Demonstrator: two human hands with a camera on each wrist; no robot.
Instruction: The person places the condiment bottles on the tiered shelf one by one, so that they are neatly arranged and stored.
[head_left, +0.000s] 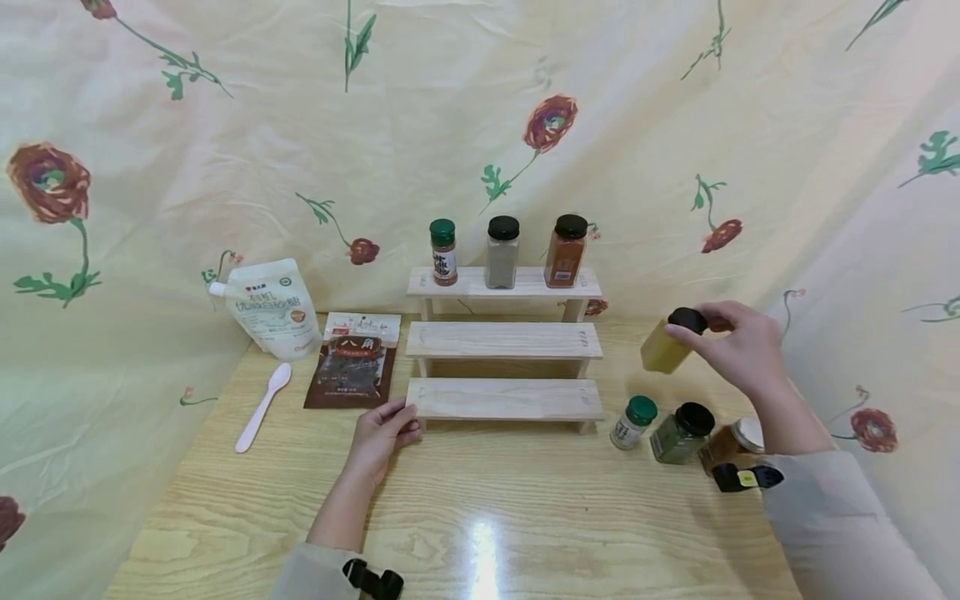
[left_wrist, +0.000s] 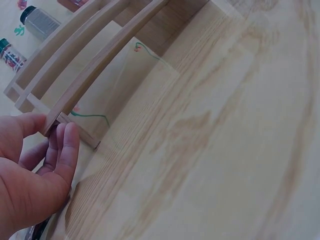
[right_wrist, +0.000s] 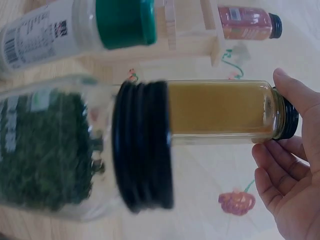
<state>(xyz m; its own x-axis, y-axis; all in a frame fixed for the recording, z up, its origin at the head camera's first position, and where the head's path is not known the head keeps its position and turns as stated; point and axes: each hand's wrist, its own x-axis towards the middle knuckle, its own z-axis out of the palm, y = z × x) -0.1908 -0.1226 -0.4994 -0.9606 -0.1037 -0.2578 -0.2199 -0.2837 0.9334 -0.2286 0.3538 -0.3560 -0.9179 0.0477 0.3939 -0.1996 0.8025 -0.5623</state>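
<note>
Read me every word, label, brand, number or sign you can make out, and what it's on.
"八角": brown packet.
"有机": white pouch.
Other print on both: too small or blurred.
Also too blurred to read: labels on the green-capped shelf jar, green-capped table jar, orange-red jar and dark green jar.
Yellow jar in the right hand: no text shows.

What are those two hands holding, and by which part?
The right hand holds a yellow jar by its black lid; the left hand grips the wooden rack at its lowest shelf's left end.
</note>
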